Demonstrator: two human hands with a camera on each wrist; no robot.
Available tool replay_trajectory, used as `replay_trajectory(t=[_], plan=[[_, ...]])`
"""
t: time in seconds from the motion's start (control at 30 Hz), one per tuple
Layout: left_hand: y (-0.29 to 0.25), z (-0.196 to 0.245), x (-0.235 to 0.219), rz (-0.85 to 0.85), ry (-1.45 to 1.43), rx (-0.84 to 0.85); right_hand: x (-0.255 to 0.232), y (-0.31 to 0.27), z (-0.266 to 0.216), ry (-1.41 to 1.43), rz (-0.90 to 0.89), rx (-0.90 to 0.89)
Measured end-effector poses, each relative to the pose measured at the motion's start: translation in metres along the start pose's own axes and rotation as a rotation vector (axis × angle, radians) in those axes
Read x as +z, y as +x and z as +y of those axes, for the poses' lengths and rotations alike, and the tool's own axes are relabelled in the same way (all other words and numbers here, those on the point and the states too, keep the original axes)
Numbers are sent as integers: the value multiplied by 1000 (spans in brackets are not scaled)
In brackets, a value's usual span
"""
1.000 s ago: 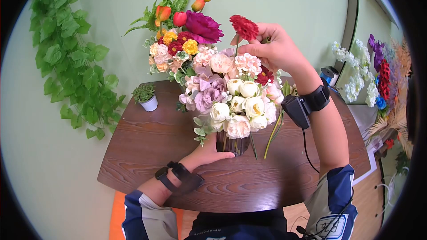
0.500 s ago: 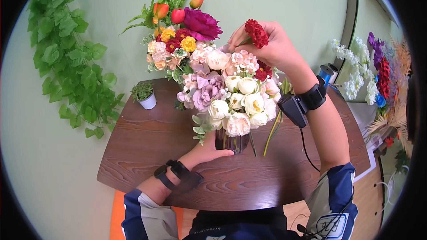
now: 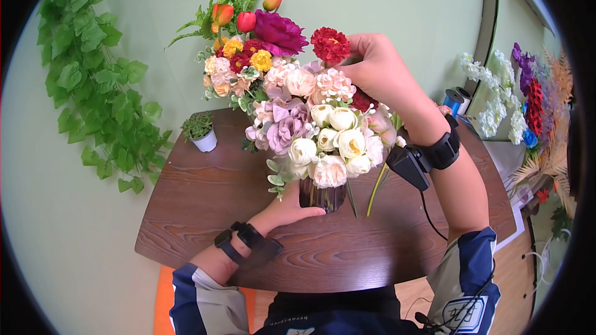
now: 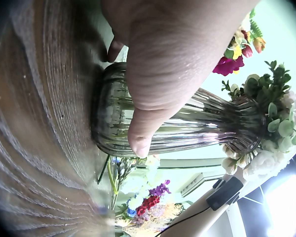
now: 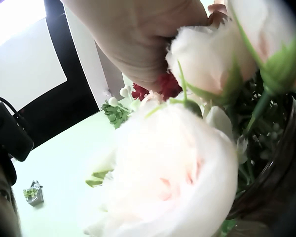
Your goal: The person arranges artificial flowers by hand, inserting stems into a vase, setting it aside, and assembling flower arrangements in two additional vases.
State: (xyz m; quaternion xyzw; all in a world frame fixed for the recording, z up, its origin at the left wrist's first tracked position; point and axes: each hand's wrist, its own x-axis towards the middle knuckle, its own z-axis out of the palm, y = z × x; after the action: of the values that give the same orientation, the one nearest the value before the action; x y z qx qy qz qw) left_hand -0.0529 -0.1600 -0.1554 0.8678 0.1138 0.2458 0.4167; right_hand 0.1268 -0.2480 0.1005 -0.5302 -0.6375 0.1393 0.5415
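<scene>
Smoky glass, ribbed and half clear, forms the vase (image 3: 323, 198), which stands upright on the wooden table (image 3: 205, 223). Its neck is narrow, its lip flared, and green stems are seen through its wall. Round white blooms (image 3: 340, 131) and a ruffled mauve flower (image 3: 287, 131) crowd above it. The left hand (image 3: 287, 209) is curled round the vase's lower part, thumb across the front. The right hand (image 3: 382, 69), fingers bent, pinches the red flower (image 3: 330, 45) above the blooms (the fingertips are mostly hidden). A smooth white pot (image 3: 205, 142) holds a small green plant (image 3: 197, 126).
</scene>
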Motion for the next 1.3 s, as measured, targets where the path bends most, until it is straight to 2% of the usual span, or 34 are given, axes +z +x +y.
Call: replay_trajectory(t=[0.13, 0.27, 0.37, 0.43, 0.53, 0.67, 0.73, 0.87, 0.97, 1.07, 1.13, 1.27, 1.3], plan=[[0, -2, 1, 13, 8, 22, -4, 8, 17, -102, -43, 36], [0, -2, 1, 13, 3, 10, -4, 5, 5, -178, -128, 64], [0, 0, 0, 11, 1, 7, -1, -1, 1, -196, -96, -19], [0, -1, 1, 10, -8, 11, 0, -2, 2, -115, -75, -256], [0, -2, 1, 10, -15, 13, -7, 1, 12, -216, -89, -318], [0, -2, 1, 9, -16, -2, -17, 0, 13, -224, -92, -336], [0, -1, 1, 15, -6, 13, -20, -1, 13, -104, -129, -269], [1, 3, -1, -31, -67, -18, -21, -6, 14, -78, -117, -254], [1, 5, -1, -41, -74, -25, -22, -9, 18, -17, -134, -155], [2, 8, -3, -56, -43, -26, -24, -7, 26, 8, -124, -166], [1, 6, -2, -56, -31, -29, -26, -6, 26, -77, -103, -327], [1, 2, -2, -53, -13, -25, -35, -13, 15, -38, -76, -316], [1, 2, -2, -53, -13, -25, -36, -15, 15, -25, -36, -364]])
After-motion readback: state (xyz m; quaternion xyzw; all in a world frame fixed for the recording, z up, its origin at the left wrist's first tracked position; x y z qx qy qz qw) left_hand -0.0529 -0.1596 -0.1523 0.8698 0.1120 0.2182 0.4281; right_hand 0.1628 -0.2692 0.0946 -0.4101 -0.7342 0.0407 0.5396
